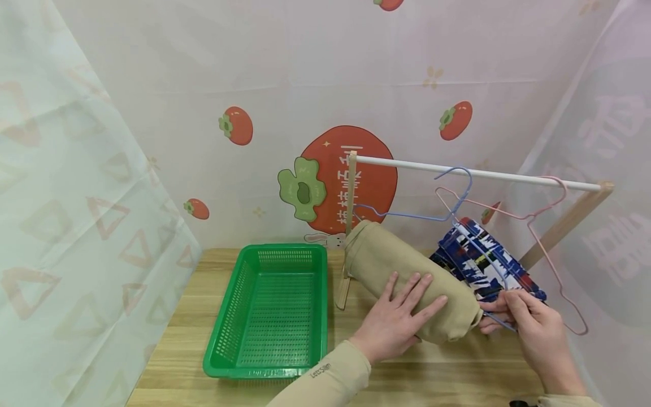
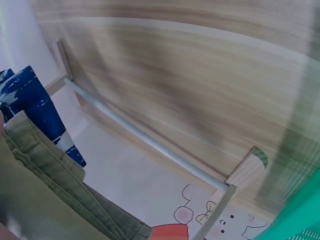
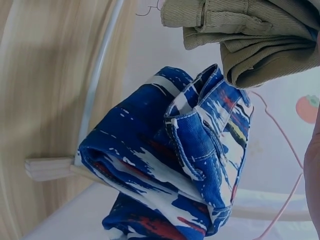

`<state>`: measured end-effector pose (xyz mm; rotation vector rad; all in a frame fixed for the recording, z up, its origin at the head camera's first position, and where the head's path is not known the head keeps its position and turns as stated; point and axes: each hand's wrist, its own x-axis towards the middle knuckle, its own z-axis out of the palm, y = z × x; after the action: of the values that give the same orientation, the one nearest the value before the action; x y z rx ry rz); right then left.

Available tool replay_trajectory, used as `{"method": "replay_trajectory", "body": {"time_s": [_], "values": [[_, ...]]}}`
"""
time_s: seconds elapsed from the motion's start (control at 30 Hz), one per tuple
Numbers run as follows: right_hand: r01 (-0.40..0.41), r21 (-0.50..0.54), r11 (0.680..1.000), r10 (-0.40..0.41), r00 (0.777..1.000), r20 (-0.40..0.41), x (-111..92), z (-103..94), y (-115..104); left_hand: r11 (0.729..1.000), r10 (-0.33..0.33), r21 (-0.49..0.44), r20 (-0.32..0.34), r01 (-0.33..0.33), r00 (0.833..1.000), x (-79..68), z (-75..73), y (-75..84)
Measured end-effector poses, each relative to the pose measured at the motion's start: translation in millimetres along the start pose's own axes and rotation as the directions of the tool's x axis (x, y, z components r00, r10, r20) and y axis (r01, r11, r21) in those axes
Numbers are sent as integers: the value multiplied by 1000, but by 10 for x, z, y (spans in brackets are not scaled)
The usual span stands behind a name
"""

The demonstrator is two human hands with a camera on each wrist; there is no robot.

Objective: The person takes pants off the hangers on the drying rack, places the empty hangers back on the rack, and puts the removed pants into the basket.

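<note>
Folded khaki trousers (image 1: 407, 265) hang over the lower bar of a blue hanger (image 1: 417, 215), tilted down to the right. My left hand (image 1: 396, 319) rests on the trousers with its fingers spread and straight. At the trousers' right end my right hand (image 1: 534, 328) pinches the blue hanger's bar. Part of that bar is hidden by the cloth. Behind my right hand are blue, white and red patterned trousers (image 3: 185, 155), folded, below a pink hanger (image 1: 549, 249). In the left wrist view, the khaki trousers (image 2: 50, 185) fill the lower left.
A rack with a white rail (image 1: 396, 163) and wooden legs (image 1: 351, 198) stands behind the garments. The pink hanger's hook is over the rail. To the left, a green plastic basket (image 1: 216, 339) stands on the wooden table (image 1: 173, 339). Printed cloth walls (image 1: 305, 62) enclose the table.
</note>
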<state>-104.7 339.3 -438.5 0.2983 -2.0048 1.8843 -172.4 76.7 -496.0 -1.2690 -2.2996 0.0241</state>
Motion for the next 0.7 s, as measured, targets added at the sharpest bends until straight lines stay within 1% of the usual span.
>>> {"method": "replay_trajectory", "body": {"time_s": [0.07,0.13,0.27,0.37,0.5,0.6,0.7], "values": [[-9,-5,1000,9,1000,1,-5,5,2,1000,0,9,-8,0,1000,10,-8,-1],[-8,-2,1000,8,1000,18,-9,6,9,1000,2,18,-12,-2,1000,16,-17,-2],[-4,5,1000,3,999,44,-18,18,18,999,14,32,-4,-13,1000,9,-31,-12],[4,61,998,-7,999,48,-32,36,26,999,18,43,8,-18,1000,-3,-36,-16],[14,170,985,-21,999,44,-57,62,35,999,16,49,9,-17,1000,-12,-24,-12],[18,224,975,-28,999,44,-70,76,44,998,19,52,-10,-19,1000,-22,-4,-10],[27,259,965,-41,998,49,-71,88,60,998,27,61,-68,-23,997,-32,28,-11]]}}
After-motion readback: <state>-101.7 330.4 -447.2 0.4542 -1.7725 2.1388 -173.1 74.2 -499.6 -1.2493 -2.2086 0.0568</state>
